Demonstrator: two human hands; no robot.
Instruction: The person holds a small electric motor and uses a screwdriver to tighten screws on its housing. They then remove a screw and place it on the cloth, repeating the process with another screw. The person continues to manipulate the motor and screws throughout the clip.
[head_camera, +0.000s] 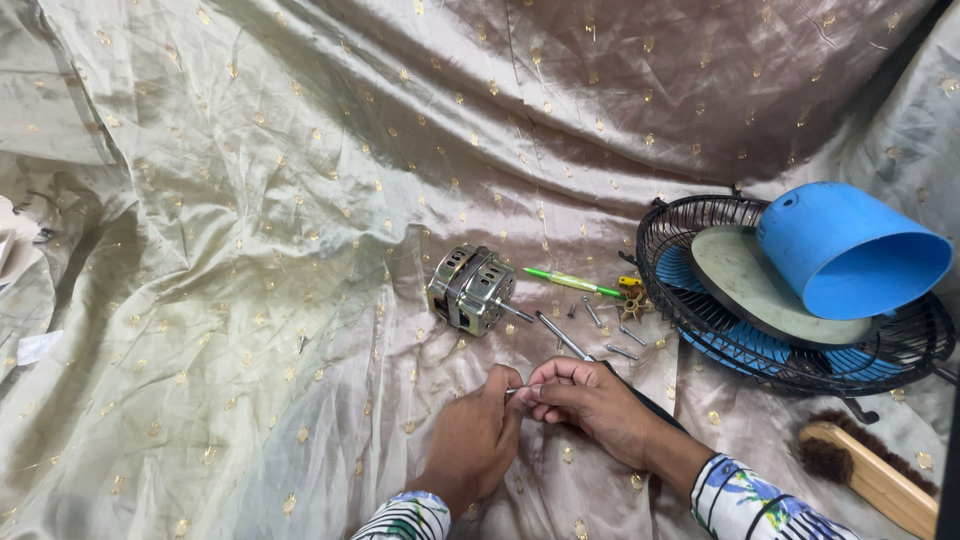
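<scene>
**Small metal part pinched between both hands**

A small metal piece, thin and shiny, sits between the fingertips of the two hands, low in the middle of the view. The left hand has its fingers closed together on it from the 8 o'clock side, and the right hand pinches it from the 3 o'clock side. What kind of part it is, I cannot tell.

A screwdriver lies just at 1 o'clock from the hands, its dark handle going under the right hand. At 11 o'clock stands a silver electric motor. Loose screws and a green pen lie at 1 o'clock. Further at 2 o'clock is a black fan grille holding a blue cone-shaped cover. A wooden brush lies at 3 o'clock. All rests on a shiny beige cloth.
</scene>
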